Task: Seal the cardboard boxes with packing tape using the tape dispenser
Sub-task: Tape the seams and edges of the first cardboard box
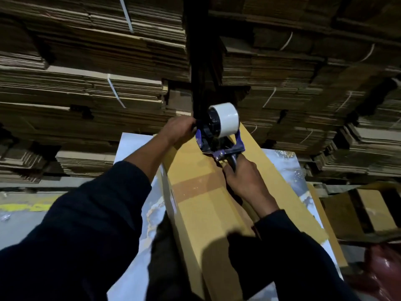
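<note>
Tape is being laid along the top of the long cardboard box (pixel 208 205), and we judge this to be the start of a strip at the box's far end. Our right hand (pixel 245 181) is wrapped tight around the handle of the tape dispenser (pixel 219 140), whose blue frame sits with its front end down on the box top close to the far edge, the white tape roll (pixel 226 119) standing up above it. Our left hand (pixel 180 129) reaches to the far left corner of the box and closes against the dispenser's front; whether it pinches the loose tape end or only steadies the box there we cannot tell, since the fingers are hidden behind the frame. The box lies lengthwise away from us on a pale, glossy table (pixel 130 144), its far end reaching past the middle of that surface toward the far edge. One band of clear tape (pixel 195 187) already crosses the box top about midway along. Behind the table rise stacks of flattened cartons (pixel 86 72) tied with white strapping. For the next move we would keep the left hand pressing the tape end at the far edge while the right hand draws the dispenser back toward us along the centre seam, holding the roller flat to the cardboard so the strip goes down without wrinkles.
</note>
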The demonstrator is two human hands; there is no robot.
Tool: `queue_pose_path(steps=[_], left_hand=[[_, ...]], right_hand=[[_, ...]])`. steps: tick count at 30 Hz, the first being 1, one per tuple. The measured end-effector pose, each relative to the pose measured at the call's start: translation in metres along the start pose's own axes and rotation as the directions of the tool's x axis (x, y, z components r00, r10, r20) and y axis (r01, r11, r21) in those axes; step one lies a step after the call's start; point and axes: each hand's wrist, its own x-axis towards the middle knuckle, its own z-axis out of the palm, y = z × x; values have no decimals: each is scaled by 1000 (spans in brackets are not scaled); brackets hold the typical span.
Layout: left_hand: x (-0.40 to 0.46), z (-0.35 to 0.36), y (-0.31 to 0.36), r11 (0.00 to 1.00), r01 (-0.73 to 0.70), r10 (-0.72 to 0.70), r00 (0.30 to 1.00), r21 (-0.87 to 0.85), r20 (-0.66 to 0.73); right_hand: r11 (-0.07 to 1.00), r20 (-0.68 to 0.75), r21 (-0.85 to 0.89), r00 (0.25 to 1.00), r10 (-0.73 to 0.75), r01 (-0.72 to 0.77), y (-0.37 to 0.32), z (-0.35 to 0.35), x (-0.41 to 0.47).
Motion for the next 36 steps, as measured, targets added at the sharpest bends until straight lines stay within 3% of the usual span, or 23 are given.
queue_pose_path(steps=[4,15,22,27,31,36], left_hand=[[6,-9,-3,997,50,-48,998,-57,28],[-19,2,16,999,-37,37,998,5,-46],[-31,4,30,993,121,-121,992,-13,-26],[-52,9,36,988,126,-137,982,-85,-133],[-54,10,39,984,174,-176,979,-21,-108],[-51,13,38,991,135,-133,984,6,-119]], right_hand=[[1000,18,-10,1000,12,-12,-16,-5,16],[999,5,39,999,31,-32,19,8,-19],[995,-15,97,1000,19,-17,27,16,-32],[996,-3,87,999,32,-32,25,12,-31],[998,21,54,999,36,-38,23,9,-28],[998,31,46,999,43,-44,25,6,-35]])
